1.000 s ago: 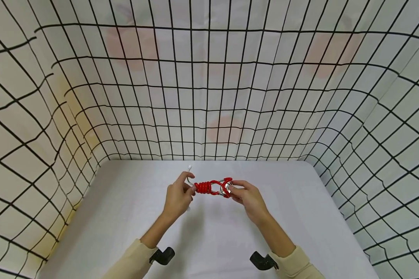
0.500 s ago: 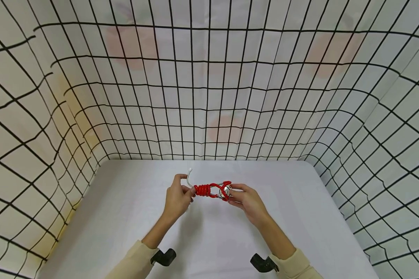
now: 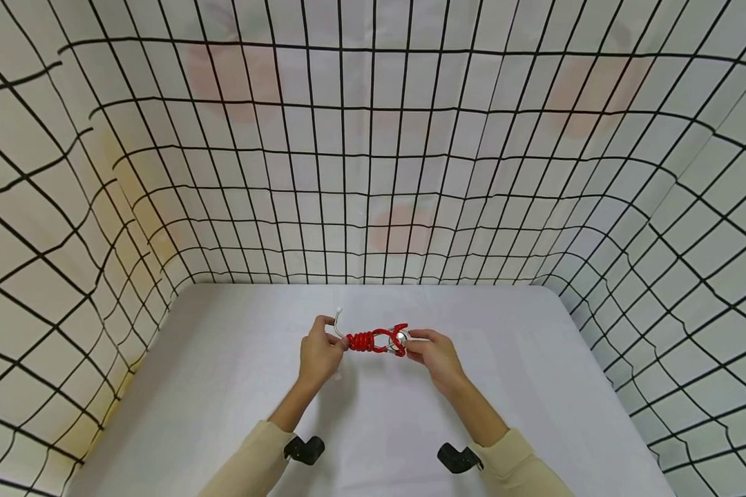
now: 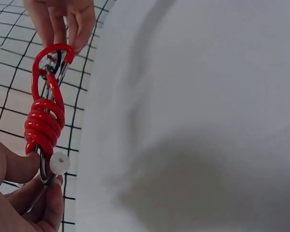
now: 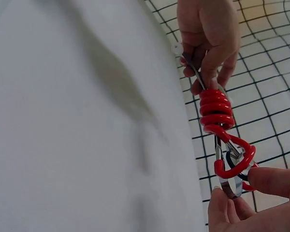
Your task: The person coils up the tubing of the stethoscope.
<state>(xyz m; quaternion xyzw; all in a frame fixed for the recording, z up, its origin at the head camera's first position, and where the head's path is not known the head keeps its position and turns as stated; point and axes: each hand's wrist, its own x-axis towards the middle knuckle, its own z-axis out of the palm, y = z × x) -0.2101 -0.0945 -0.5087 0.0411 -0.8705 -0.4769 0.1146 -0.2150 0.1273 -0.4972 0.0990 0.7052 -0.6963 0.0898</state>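
Note:
Between both hands, held up over the white surface, is a shiny red cord [image 3: 360,341] wound in tight coils round a silver metal wire frame. At its left end my left hand [image 3: 319,355] pinches the metal wire just beside the coils. From there a curved wire sticks up, ending in a white tip [image 4: 59,163]. My right hand [image 3: 440,360] pinches the other end, where the red cord opens into a loop. Thumb and fingers there hold a silver disc-like piece [image 5: 231,187], with a dark ring partly showing next to it.
A white-covered table [image 3: 224,386] lies beneath the hands. Behind it and on both sides stands pale cloth with a black grid [image 3: 373,172]. Black wrist cameras [image 3: 304,450] sit on the light sleeves.
The coiled piece has sunk slightly toward me in the head view. Both forearms have drawn a little closer together, and the two hands keep their hold on its ends.

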